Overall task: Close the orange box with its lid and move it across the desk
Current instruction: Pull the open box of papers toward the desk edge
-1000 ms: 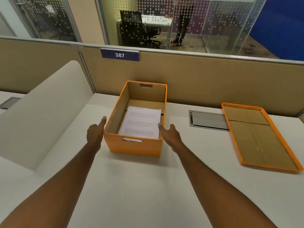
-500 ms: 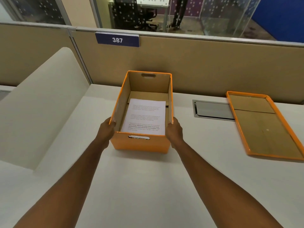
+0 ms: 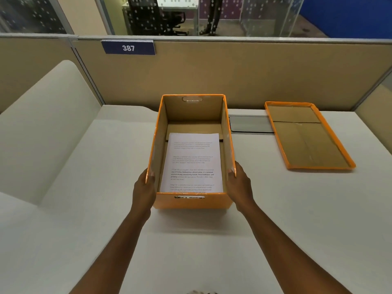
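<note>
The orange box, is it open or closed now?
Open. The orange box has no cover, a printed paper shows inside, and its lid lies upside down on the desk to the right.

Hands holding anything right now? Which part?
Both: left hand and right hand clasp the open orange cardboard box by its side walls, near the front corners.
</note>
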### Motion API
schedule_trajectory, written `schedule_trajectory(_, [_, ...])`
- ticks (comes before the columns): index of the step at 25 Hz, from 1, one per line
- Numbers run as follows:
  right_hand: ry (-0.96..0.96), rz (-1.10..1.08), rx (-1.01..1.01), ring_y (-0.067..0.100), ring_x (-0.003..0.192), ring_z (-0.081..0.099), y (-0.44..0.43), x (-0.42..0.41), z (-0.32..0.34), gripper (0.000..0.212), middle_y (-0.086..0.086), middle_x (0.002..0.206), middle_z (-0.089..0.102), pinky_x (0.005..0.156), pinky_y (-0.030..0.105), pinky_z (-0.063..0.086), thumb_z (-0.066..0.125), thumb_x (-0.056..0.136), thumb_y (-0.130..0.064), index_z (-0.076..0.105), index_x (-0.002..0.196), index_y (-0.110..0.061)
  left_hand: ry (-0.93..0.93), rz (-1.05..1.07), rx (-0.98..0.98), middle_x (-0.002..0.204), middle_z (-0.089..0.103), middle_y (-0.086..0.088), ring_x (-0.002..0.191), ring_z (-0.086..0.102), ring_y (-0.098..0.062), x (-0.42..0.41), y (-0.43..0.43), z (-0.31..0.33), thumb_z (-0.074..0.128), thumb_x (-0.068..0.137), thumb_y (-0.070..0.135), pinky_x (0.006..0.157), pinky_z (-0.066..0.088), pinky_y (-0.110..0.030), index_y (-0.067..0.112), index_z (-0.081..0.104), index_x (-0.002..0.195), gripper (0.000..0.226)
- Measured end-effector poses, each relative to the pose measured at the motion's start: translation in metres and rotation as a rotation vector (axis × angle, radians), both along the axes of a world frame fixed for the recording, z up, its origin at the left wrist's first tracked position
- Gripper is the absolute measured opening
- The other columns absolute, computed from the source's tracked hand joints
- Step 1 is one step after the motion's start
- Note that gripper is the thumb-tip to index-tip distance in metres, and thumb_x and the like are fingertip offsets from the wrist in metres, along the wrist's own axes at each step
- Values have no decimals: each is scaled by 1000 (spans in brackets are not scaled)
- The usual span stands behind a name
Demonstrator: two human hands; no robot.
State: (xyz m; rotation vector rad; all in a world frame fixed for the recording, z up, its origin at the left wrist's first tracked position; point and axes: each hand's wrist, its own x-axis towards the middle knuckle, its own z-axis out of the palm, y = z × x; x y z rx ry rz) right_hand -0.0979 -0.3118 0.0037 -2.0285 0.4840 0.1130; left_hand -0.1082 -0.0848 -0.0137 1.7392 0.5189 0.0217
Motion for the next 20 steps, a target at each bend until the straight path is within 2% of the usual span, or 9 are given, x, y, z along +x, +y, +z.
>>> schedule_trajectory(5, [14, -7, 8, 28, 121, 54, -25, -41, -3, 45, 10, 136, 54, 80, 26, 42, 33, 102, -21, 31, 147, -16, 24, 16, 0, 121, 64, -4, 109, 61, -28, -42, -25, -5, 37, 99, 44, 90, 53, -44, 20, 53, 134, 46])
schedule_trajectory(9, [32, -6, 3, 29, 126, 51, -36, -61, -9, 46, 10, 140, 52, 90, 31, 45, 33, 101, -21, 30, 147, -16, 19, 58, 3, 116, 65, -2, 108, 62, -27, -63, -38, -5, 35, 100, 43, 82, 51, -38, 20, 56, 132, 44])
schedule_trajectory(15, [47, 25, 34, 27, 122, 54, -47, -80, -18, 46, 9, 137, 53, 78, 24, 43, 33, 102, -21, 28, 147, -17, 34, 135, 45, 117, 57, 2, 104, 52, -19, -86, -55, -6, 35, 102, 34, 81, 42, -30, 12, 53, 135, 43])
schedule_trajectory(20, [57, 21, 24, 27, 117, 58, -50, -80, -29, 47, 10, 133, 57, 83, 29, 49, 32, 101, -24, 27, 148, -19, 45, 123, 80, 120, 61, -3, 105, 56, -23, -83, -56, -17, 35, 101, 39, 83, 46, -36, 12, 54, 135, 47])
